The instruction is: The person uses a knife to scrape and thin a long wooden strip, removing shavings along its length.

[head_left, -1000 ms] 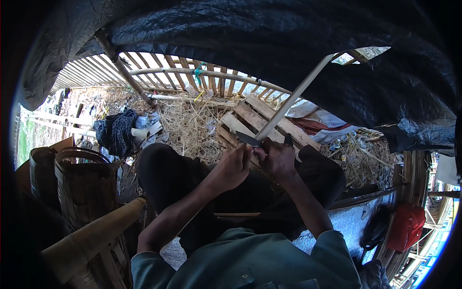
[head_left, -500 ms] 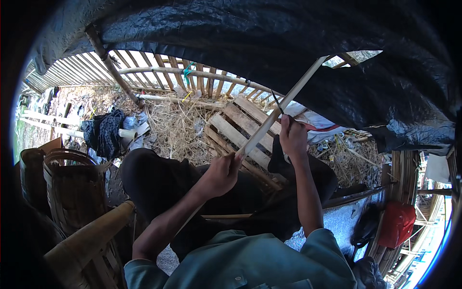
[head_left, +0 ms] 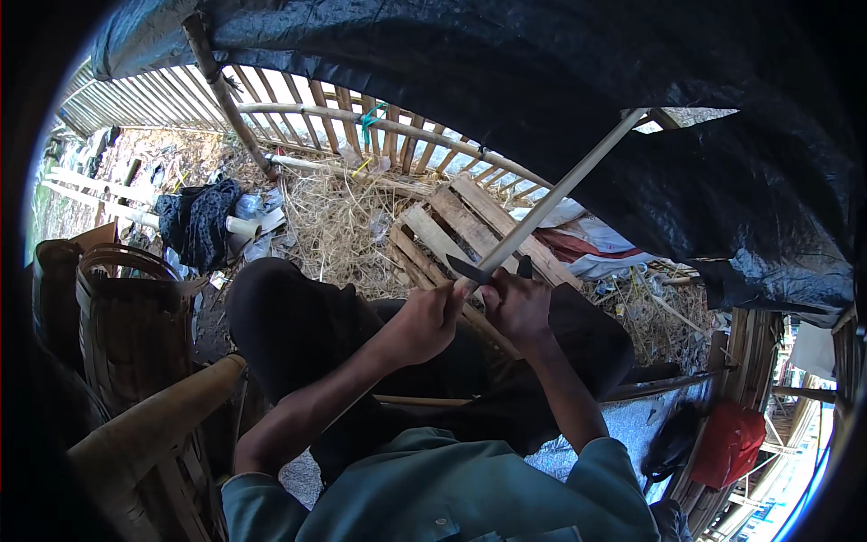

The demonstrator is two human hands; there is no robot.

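A long pale bamboo strip (head_left: 569,184) slants up and to the right, away from my lap. Near its lower end my left hand (head_left: 423,318) is closed around it. Just to the right, my right hand (head_left: 517,307) grips a knife, its fingers wrapped around the handle. The dark knife blade (head_left: 466,268) lies across the strip, close to my left fingers. Part of the strip below my left hand is hidden by my forearm.
Wooden slats (head_left: 433,237) lie on straw beyond my knees. Woven bamboo baskets (head_left: 135,334) and a thick bamboo pole (head_left: 167,415) stand at left. A black tarp (head_left: 506,81) hangs overhead. A red bag (head_left: 728,443) is at lower right.
My right hand has drawn down and left along the strip with the knife, close to my left hand. The left hand keeps its grip. The view has shifted slightly.
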